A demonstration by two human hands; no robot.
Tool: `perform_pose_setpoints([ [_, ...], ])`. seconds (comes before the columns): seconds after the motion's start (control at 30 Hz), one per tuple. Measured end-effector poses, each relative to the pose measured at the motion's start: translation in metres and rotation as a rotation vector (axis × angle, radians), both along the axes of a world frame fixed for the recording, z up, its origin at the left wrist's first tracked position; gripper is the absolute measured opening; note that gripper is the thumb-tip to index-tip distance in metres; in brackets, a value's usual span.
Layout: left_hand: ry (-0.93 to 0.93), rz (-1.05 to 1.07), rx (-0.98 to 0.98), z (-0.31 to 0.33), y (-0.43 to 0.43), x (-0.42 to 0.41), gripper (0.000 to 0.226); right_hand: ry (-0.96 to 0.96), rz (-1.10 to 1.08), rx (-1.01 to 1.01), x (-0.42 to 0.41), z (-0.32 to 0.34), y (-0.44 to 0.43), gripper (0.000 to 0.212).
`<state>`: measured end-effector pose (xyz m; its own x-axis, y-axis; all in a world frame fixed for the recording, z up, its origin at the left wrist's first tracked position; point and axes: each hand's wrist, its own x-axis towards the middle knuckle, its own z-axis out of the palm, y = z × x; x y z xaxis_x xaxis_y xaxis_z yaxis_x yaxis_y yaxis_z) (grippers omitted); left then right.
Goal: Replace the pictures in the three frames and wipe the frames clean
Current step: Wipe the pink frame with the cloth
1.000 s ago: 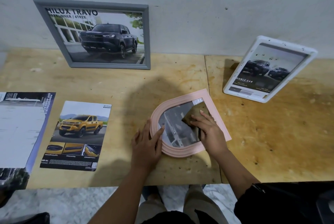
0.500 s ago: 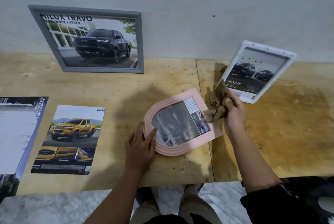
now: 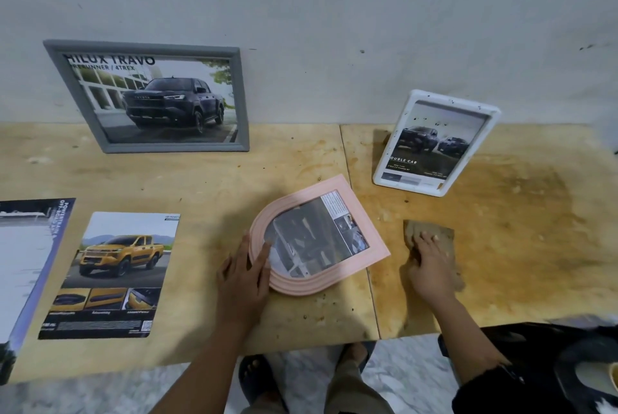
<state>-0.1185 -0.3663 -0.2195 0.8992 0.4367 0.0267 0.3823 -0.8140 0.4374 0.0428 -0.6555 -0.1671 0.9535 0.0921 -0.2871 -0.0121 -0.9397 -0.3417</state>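
A pink arched frame (image 3: pixel 364 233) lies flat on the wooden table (image 3: pixel 207 193) with a grey picture inside. My left hand (image 3: pixel 244 276) rests on its left rim, fingers straight. To its right, my right hand (image 3: pixel 429 263) presses flat on a brown cloth (image 3: pixel 441 236) spread on the table. A grey frame (image 3: pixel 150 96) with a dark truck picture leans on the wall at the back left. A white frame (image 3: pixel 434 143) with a dark car picture stands at the back right, its surface speckled with dirt.
A loose print of a yellow truck (image 3: pixel 113 273) lies left of the pink frame. A larger brochure (image 3: pixel 26 256) lies at the far left edge. The table's right board is stained. A black object (image 3: pixel 551 363) sits low at the right.
My right hand lifted the cloth off the pink frame's glass, swung it right, and now presses it flat on the table. The left hand stayed on the frame's rim.
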Motion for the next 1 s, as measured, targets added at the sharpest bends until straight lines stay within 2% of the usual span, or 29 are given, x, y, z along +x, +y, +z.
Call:
perform_pose_setpoints([
  [0.1, -0.022, 0.018, -0.058, -0.001, -0.002, -0.003, 0.054, -0.031, -0.017, -0.032, 0.003, 0.008, 0.008, 0.054],
  [0.17, -0.039, 0.039, -0.1, -0.002, -0.003, -0.004, 0.063, -0.067, -0.007, 0.075, 0.001, 0.01, 0.019, 0.049],
  [0.23, -0.043, 0.087, -0.172, -0.002, -0.005, -0.003, 0.075, -0.01, 0.021, 0.196, -0.003, 0.012, 0.033, 0.046],
  [0.33, -0.043, 0.197, -0.264, -0.001, -0.012, -0.001, 0.091, 0.085, 0.023, 0.209, -0.003, 0.014, 0.052, 0.048],
  [0.47, -0.11, 0.379, -0.542, 0.006, -0.029, 0.007, 0.073, 0.143, -0.071, 0.194, 0.006, 0.012, 0.063, 0.038],
  [0.6, -0.279, 0.469, -0.848, 0.022, -0.026, 0.015, 0.045, 0.205, -0.119, 0.22, 0.008, 0.005, 0.066, 0.021],
  [0.67, -0.307, 0.507, -1.012, 0.034, -0.023, 0.021, 0.047, 0.196, -0.147, 0.221, 0.007, 0.0, 0.067, 0.018],
  [0.8, -0.403, 0.516, -1.258, 0.059, -0.011, 0.035, 0.042, 0.212, -0.213, 0.255, -0.006, -0.003, 0.076, 0.024],
  [0.9, -0.423, 0.473, -1.279, 0.086, 0.002, 0.048, 0.031, 0.314, -0.21, 0.371, -0.015, 0.01, 0.079, 0.025],
  [0.97, -0.481, 0.421, -1.306, 0.11, 0.009, 0.062, 0.026, 0.351, -0.165, 0.464, -0.01, 0.027, 0.082, 0.036],
  [1.0, -0.512, 0.394, -1.321, 0.122, 0.012, 0.071, 0.025, 0.348, -0.134, 0.517, -0.004, 0.038, 0.084, 0.05],
])
